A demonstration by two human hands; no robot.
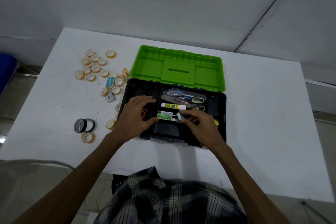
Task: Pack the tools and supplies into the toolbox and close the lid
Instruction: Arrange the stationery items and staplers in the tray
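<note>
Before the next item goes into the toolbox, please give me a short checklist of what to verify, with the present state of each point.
1. Green lid fully open, out of the way: ok.
2. Toolbox flat on the table: ok.
3. Green box lying in a tray compartment, left hand at its edge: ok.
4. Right hand free for the next item: not ok, its fingers pinch a small white object.
5. All supplies packed: not ok, tape rolls and two dark rolls remain on the table.
6. Space under the hands: cannot tell.

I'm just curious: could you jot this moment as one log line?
toolbox: lid open | left hand: touching green box | right hand: holding small item in tray | tape rolls: on table
</note>
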